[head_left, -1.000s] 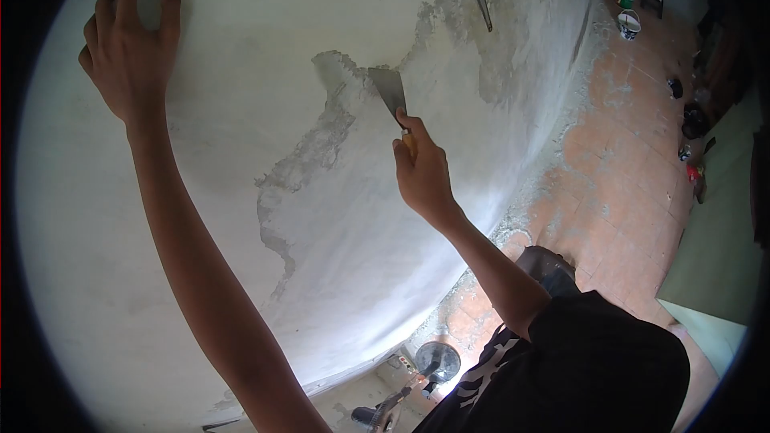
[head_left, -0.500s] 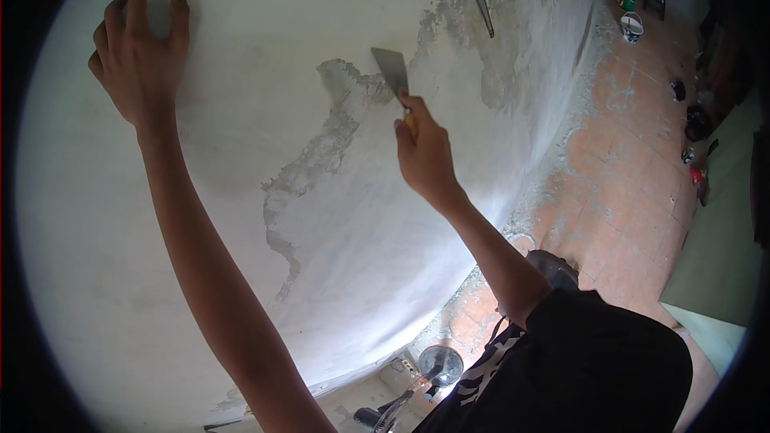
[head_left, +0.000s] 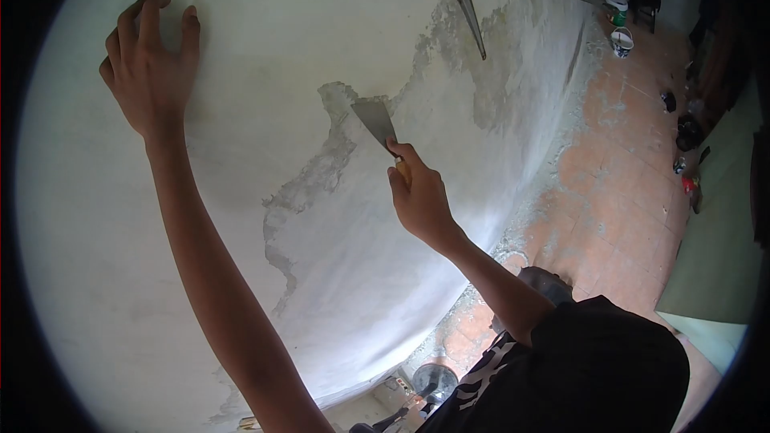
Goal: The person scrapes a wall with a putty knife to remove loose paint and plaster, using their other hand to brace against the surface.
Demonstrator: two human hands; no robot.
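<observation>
My right hand (head_left: 421, 202) grips a scraper (head_left: 374, 124) by its yellowish handle, the index finger laid along the base of the blade. The wide metal blade points up and left, its edge over a rough grey patch (head_left: 325, 162) where the wall's pale coating is gone. Higher up on the left, my left hand (head_left: 152, 64) rests against the whitish wall (head_left: 265, 40) with its fingers spread and slightly bent, holding nothing.
A metal bracket (head_left: 469, 12) juts from the wall at the top. Paint buckets (head_left: 622, 42) stand on the orange tiled floor (head_left: 613, 184), which has crumbs along the wall's foot. A pale green panel (head_left: 714, 256) is at right. A round dark object (head_left: 435, 382) lies below.
My right hand and the scraper have moved down and slightly left, bringing the blade onto the grey patch's edge. The left hand stays on the wall; the view has shifted a little.
</observation>
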